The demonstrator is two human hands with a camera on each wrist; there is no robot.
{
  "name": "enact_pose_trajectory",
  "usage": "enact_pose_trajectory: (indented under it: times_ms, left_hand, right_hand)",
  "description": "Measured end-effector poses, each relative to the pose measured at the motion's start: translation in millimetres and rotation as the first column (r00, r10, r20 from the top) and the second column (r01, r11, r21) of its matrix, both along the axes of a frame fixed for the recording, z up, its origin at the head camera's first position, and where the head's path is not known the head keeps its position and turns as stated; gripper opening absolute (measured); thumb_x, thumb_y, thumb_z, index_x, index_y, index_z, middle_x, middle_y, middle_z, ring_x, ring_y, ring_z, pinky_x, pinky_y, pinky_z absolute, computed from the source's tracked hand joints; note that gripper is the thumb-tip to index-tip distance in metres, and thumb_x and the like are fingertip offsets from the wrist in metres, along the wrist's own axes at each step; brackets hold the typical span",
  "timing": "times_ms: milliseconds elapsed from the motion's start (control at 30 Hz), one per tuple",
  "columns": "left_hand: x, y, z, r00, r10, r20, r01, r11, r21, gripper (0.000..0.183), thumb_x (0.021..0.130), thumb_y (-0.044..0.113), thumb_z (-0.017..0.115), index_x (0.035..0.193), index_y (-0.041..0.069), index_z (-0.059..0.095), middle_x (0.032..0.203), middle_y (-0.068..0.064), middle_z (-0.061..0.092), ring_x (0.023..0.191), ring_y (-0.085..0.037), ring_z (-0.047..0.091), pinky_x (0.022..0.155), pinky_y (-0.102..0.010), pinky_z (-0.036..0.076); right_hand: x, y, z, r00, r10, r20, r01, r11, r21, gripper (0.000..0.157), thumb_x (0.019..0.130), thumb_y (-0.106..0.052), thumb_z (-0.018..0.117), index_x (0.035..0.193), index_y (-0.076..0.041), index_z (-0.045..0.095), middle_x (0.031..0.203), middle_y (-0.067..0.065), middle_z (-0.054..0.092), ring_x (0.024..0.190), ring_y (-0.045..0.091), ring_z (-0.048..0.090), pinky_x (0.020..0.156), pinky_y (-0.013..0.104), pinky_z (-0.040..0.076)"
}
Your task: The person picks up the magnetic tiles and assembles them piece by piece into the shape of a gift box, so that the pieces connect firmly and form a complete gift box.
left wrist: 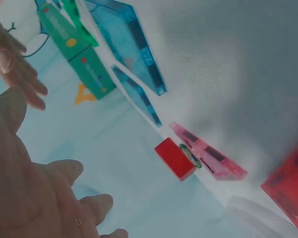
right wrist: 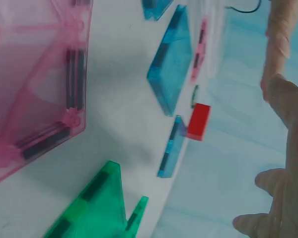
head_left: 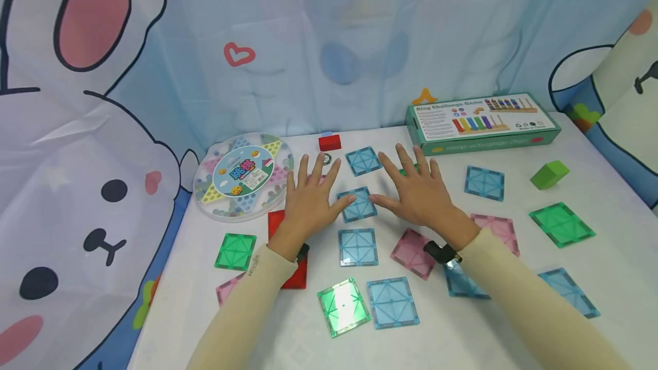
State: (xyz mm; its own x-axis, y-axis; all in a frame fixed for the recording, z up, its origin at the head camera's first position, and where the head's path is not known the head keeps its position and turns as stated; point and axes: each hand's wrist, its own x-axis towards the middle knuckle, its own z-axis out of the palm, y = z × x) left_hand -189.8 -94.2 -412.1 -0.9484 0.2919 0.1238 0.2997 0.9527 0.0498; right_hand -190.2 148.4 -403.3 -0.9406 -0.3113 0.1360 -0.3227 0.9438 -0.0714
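Observation:
In the head view my left hand (head_left: 310, 204) is held out with spread fingers, holding nothing. Beneath its wrist lies a red flat piece (head_left: 295, 273), partly covered by the arm. My right hand (head_left: 422, 194) also has its fingers spread and grips nothing; a pink square tile (head_left: 413, 253) lies below its wrist. Between the two thumbs is a translucent blue square tile (head_left: 358, 205), with another blue tile (head_left: 363, 161) behind it. A green tile (right wrist: 97, 208) shows in the right wrist view, mostly hidden by the right fingers in the head view.
A round marble board game (head_left: 244, 176) lies at back left, and a Ring Challenge Game box (head_left: 483, 124) at back right. A red block (head_left: 329, 142) sits near the curtain (head_left: 308, 84). A green block (head_left: 549, 175) and several blue, green and pink tiles are scattered across the white table (head_left: 175, 330).

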Motion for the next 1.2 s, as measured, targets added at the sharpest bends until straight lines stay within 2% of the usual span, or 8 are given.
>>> enact_pose_trajectory:
  times_ms: [100,233,367,467,633,800,967,1200]
  left_hand:
    - [18.5,-9,2.1,1.000,0.012,0.002,-0.012,1.000,0.021,0.083,0.081,0.081,0.022,0.150,0.040,-0.001,0.160,-0.001,-0.002,0.144,-0.032,-0.011,0.110,-0.062,0.000]
    - [56.5,-21,3.4,1.000,-0.002,-0.028,0.003,0.998,0.055,0.084,0.083,0.077,0.034,0.151,0.036,0.011,0.159,-0.002,0.009,0.144,-0.033,-0.004,0.110,-0.061,0.003]
    - [94.7,-27,0.5,0.999,-0.031,-0.017,0.032,0.998,0.062,0.079,0.082,0.069,0.050,0.148,0.028,0.032,0.153,-0.003,0.029,0.143,-0.035,0.009,0.110,-0.061,0.009]
    - [112.2,-26,-2.8,0.999,-0.051,0.006,0.051,0.996,0.068,0.068,0.082,0.060,0.061,0.139,0.025,0.048,0.145,-0.002,0.044,0.141,-0.034,0.019,0.109,-0.062,0.014]
    - [116.4,-16,-8.5,0.992,-0.128,-0.001,0.128,0.989,0.068,0.051,0.083,0.049,0.065,0.129,0.029,0.058,0.133,0.003,0.056,0.136,-0.031,0.032,0.108,-0.061,0.018]
    - [112.3,-6,-16.7,0.975,-0.216,0.052,0.214,0.976,0.040,0.043,0.089,0.049,0.058,0.129,0.033,0.058,0.136,0.004,0.054,0.137,-0.032,0.030,0.108,-0.062,0.015]
    - [112.4,-5,-20.1,0.974,-0.209,0.090,0.208,0.978,0.019,0.042,0.091,0.051,0.054,0.129,0.035,0.058,0.140,0.004,0.049,0.139,-0.033,0.027,0.109,-0.063,0.013]
    - [111.6,-7,-22.0,0.976,-0.206,0.072,0.203,0.978,0.057,0.040,0.091,0.048,0.055,0.128,0.033,0.060,0.141,0.004,0.049,0.137,-0.034,0.029,0.107,-0.064,0.016]
  right_hand:
    - [15.4,8,4.8,1.000,0.011,0.004,-0.011,1.000,-0.023,0.094,0.080,-0.078,0.039,0.153,-0.026,0.013,0.156,0.017,0.014,0.140,0.046,0.008,0.105,0.067,0.017]
    - [47.9,20,8.7,1.000,0.020,0.002,-0.020,0.998,-0.063,0.094,0.081,-0.068,0.054,0.153,-0.023,0.013,0.152,0.018,0.023,0.131,0.048,0.028,0.095,0.064,0.036]
    - [79.9,29,5.4,0.999,0.047,-0.012,-0.047,0.998,-0.031,0.093,0.076,-0.054,0.071,0.149,-0.017,0.026,0.135,0.019,0.045,0.113,0.044,0.047,0.082,0.057,0.048]
    - [95.1,31,-2.1,0.997,0.077,0.010,-0.077,0.997,-0.008,0.089,0.072,-0.051,0.076,0.142,-0.012,0.039,0.119,0.018,0.055,0.104,0.038,0.053,0.078,0.051,0.051]
    - [102.8,28,-15.6,0.993,0.103,0.052,-0.102,0.995,-0.017,0.091,0.065,-0.052,0.080,0.138,-0.011,0.047,0.107,0.014,0.057,0.097,0.031,0.053,0.077,0.046,0.051]
    - [98.8,21,-22.4,0.989,0.139,0.044,-0.138,0.990,-0.018,0.093,0.062,-0.045,0.084,0.138,-0.009,0.045,0.111,0.013,0.059,0.101,0.032,0.052,0.078,0.047,0.051]
    - [89.4,11,-23.3,0.978,0.206,0.040,-0.204,0.977,-0.055,0.090,0.065,-0.034,0.086,0.140,-0.011,0.044,0.122,0.011,0.061,0.097,0.028,0.053,0.079,0.042,0.051]
    - [83.7,-4,-27.0,0.965,0.252,0.069,-0.241,0.961,-0.138,0.089,0.068,-0.032,0.085,0.144,-0.017,0.041,0.130,0.004,0.058,0.091,0.021,0.052,0.075,0.036,0.048]
